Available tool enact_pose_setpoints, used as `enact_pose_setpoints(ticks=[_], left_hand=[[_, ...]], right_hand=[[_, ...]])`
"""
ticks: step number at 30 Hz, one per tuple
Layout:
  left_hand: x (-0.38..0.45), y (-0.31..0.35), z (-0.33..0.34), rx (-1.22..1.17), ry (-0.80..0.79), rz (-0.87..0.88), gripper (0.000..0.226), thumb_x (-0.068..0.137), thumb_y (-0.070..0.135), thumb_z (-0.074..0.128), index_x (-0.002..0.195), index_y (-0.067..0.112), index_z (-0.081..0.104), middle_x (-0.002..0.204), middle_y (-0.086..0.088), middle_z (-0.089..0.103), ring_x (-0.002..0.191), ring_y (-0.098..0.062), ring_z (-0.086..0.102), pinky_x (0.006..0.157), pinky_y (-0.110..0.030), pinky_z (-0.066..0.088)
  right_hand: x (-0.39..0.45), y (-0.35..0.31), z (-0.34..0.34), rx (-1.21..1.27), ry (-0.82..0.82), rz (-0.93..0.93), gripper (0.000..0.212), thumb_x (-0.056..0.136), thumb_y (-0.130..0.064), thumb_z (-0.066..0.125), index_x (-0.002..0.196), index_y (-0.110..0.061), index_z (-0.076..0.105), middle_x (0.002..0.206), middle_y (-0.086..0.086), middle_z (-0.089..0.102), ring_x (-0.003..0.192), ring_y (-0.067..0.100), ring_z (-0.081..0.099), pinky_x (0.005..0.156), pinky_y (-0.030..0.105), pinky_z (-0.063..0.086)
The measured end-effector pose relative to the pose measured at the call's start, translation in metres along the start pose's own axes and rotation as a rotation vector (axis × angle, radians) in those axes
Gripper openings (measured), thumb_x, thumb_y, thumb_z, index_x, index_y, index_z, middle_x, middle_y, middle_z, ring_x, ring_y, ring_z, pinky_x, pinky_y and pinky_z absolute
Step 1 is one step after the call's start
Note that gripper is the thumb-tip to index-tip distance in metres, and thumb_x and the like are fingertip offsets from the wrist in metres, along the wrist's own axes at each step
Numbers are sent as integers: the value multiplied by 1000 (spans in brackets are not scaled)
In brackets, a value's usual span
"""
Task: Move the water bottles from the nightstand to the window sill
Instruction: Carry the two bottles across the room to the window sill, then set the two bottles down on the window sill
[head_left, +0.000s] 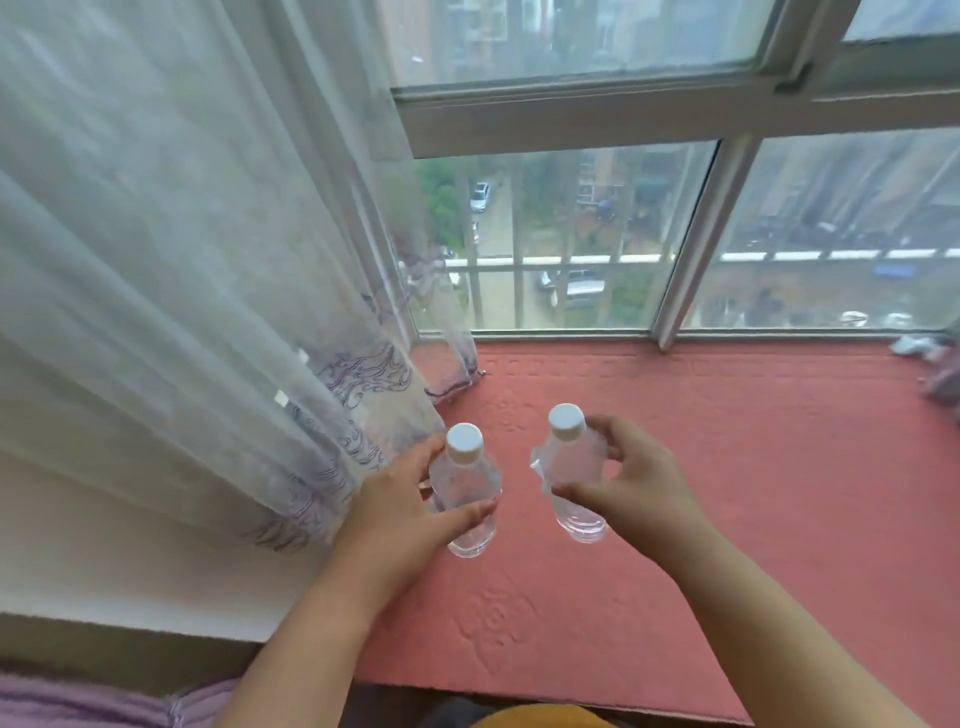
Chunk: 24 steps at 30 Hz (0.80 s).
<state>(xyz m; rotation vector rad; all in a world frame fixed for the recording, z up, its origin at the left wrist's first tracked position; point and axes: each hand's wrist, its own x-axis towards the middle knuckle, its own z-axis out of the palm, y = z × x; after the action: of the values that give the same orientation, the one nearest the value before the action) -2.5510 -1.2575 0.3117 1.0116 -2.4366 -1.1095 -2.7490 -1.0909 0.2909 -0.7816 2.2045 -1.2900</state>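
The window sill (727, 467), covered in a red embossed mat, stretches wide in front of you under the window panes (571, 234), with a sheer curtain (182, 260) hanging down at its left end. Both clear water bottles are upright over the mat, apparently resting on it or about to.

Settle each base flat before letting go. Keep the left one away from the curtain hem just beside it, and leave a gap between the two so neither knocks the other.

Your left hand (400, 514) wraps the left bottle (467, 493) around its middle, with the thumb in front and the fingers behind. Your right hand (634, 483) pinches the right bottle (569, 467), with the fingers high near the shoulder and the thumb lower on the body. Both white caps stand clear above your grip.

Release by spreading the fingers straight outward without twisting.
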Motion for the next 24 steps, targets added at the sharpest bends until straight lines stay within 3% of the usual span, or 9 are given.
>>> enact_pose_setpoints(ticks=[3,8,13,18,20,24], left_hand=[[23,-8,1,-24,-63,43,68,58,61,87,119,58,57,101,47,61,93,26,56,70,5,37],[55,-26,5,-56,-130,84,67,59,61,87,118,63,55,104,41,64,94,14,62,73,-2,43],[83,-49,8,-113,-212,55,77,60,53,90,130,50,57,112,31,67,99,5,66,94,-33,55],[110,-68,12,-162,-247,25,81,59,46,92,133,50,57,122,22,67,112,-1,65,100,-37,52],[121,-75,15,-145,-262,21,80,60,47,91,132,50,57,121,23,68,112,-2,65,101,-38,51],[143,-91,22,-129,-273,10,71,62,44,89,126,50,59,115,23,69,107,-2,66,96,-39,54]], right_hand=[[1,3,5,-23,48,62,65,57,-32,88,112,-49,58,106,-25,66,96,-15,57,73,7,40],[9,8,21,-49,84,130,67,56,-37,88,112,-52,55,106,-29,64,95,-21,54,69,4,38],[28,8,42,-42,37,160,70,57,-36,89,117,-49,54,110,-27,62,98,-18,53,75,14,42],[56,8,64,-84,9,147,74,55,-41,88,120,-48,53,112,-27,62,105,-6,57,82,22,48],[68,10,71,-94,-7,146,78,54,-44,87,124,-46,53,116,-25,62,108,0,58,90,32,51],[95,20,78,-200,-18,138,80,54,-50,84,128,-43,54,118,-17,61,114,8,54,94,35,47]])
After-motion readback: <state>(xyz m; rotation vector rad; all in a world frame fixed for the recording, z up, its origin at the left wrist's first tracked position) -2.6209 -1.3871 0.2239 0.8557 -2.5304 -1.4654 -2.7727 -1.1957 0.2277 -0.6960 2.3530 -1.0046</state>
